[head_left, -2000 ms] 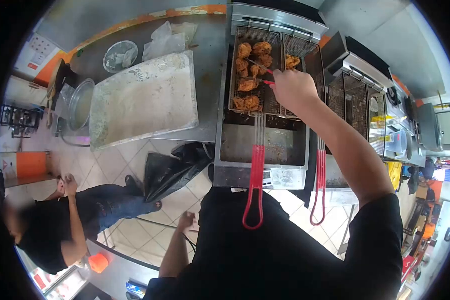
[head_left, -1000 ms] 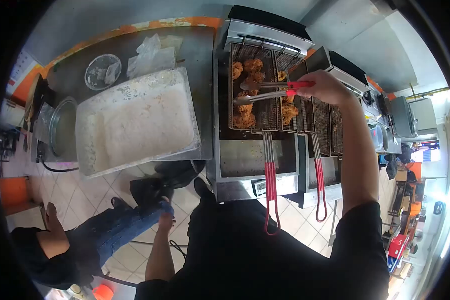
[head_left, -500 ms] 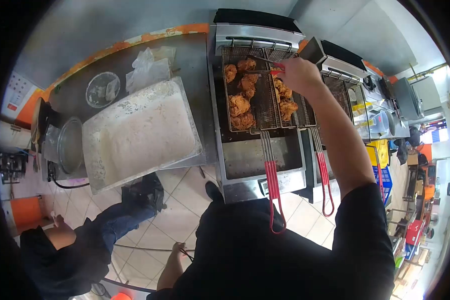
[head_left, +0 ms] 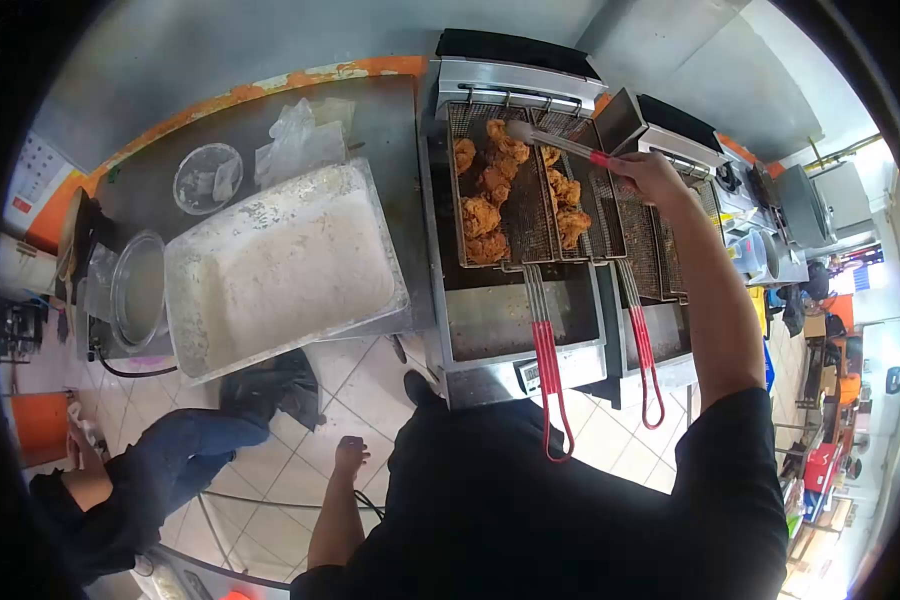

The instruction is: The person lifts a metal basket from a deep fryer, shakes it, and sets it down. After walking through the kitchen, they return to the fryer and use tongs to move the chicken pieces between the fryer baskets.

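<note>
My right hand (head_left: 654, 178) holds metal tongs (head_left: 567, 145) by their red grip, with the tips beside the upper pieces of fried chicken (head_left: 508, 150). That chicken lies in the left wire basket (head_left: 535, 215), and more pieces (head_left: 570, 205) are in the basket just right of it. Both baskets rest over the fryer (head_left: 518, 320), their red handles (head_left: 547, 370) pointing toward me. Low at my left side hangs my left hand (head_left: 350, 455), fingers curled; what it holds, if anything, I cannot make out.
A large tray of white flour (head_left: 295, 255) sits on the left counter (head_left: 135, 195), near a round clear container (head_left: 208, 178) and plastic bags (head_left: 295, 140). A second fryer (head_left: 660, 330) stands to the right. At lower left a person (head_left: 170, 470) is beside a black bag (head_left: 275, 390).
My right hand has moved right and slightly down, with the tongs now stretched out to its left. My left hand has risen a little. The person at lower left has shifted left.
</note>
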A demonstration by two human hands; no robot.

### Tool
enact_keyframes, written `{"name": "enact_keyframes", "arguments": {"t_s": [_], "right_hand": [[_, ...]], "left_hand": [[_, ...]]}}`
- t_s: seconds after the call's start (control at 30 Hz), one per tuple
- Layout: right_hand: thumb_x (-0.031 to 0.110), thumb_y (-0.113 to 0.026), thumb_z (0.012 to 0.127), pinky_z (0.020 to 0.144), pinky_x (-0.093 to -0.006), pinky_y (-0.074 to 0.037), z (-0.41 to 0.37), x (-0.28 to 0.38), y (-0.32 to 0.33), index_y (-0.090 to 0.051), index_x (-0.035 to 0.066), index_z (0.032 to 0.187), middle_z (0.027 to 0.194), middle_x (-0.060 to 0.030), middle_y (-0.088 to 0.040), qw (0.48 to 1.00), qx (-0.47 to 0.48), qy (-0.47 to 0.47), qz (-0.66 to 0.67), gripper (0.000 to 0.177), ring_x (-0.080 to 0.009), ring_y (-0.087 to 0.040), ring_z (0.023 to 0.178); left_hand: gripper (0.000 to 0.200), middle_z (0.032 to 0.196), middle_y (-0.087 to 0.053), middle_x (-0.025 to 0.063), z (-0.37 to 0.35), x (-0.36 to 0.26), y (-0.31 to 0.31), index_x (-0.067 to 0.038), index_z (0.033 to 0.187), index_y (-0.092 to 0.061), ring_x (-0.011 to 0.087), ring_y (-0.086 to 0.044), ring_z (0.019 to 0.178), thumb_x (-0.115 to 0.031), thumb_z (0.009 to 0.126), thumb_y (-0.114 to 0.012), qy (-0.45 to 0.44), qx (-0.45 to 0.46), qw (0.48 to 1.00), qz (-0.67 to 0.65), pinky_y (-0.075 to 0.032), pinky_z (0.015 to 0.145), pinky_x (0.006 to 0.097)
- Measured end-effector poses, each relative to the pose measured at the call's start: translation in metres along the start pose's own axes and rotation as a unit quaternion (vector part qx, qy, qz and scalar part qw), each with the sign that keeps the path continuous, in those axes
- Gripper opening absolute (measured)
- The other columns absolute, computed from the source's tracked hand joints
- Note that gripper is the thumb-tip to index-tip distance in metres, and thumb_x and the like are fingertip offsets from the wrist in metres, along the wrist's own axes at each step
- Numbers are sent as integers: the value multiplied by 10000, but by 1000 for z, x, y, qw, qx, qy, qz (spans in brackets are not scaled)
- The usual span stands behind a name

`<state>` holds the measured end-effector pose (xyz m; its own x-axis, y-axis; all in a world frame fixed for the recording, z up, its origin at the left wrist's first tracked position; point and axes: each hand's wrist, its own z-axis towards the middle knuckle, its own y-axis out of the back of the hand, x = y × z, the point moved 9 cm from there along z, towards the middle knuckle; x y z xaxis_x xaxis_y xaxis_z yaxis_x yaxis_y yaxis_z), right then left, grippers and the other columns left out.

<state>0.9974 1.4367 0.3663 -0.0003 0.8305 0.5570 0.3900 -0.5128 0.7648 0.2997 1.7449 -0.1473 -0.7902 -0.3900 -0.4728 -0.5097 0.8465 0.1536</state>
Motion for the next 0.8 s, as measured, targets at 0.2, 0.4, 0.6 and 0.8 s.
{"name": "enact_keyframes", "arguments": {"t_s": [0.2,0.4,0.6,0.8], "right_hand": [[252,-712,881,609,-300,-485,-56,3,-7,-708,47,1130,727,-60,-665,987,-58,138,-60,323,-149,-614,648],[217,-720,841,690,-353,-521,-141,50,-7,-690,89,1170,841,-175,-699,955,-78,214,-191,354,-283,-682,725],[249,-720,840,692,-382,-519,-141,56,-1,-699,105,1147,839,-164,-703,961,-98,167,-198,340,-313,-680,735],[279,-646,871,761,-430,-563,-107,77,-51,-686,123,1128,873,-140,-719,913,-56,186,-359,303,-323,-701,818]], "left_hand": [[304,920,-650,84,90,108,-3,-114,1121,-557,251,-644,914,-302,895,-632,-82,266,940,199,-542,716,441],[186,910,-618,115,58,120,39,-82,1017,-588,280,-637,846,-226,899,-598,142,146,978,53,-500,702,547],[171,813,-636,133,73,106,60,-67,999,-544,309,-659,663,-230,956,-516,148,85,984,60,-506,524,463],[282,854,-664,127,34,12,22,-26,1087,-539,243,-681,656,-251,920,-568,67,33,991,114,-530,511,360]]}}
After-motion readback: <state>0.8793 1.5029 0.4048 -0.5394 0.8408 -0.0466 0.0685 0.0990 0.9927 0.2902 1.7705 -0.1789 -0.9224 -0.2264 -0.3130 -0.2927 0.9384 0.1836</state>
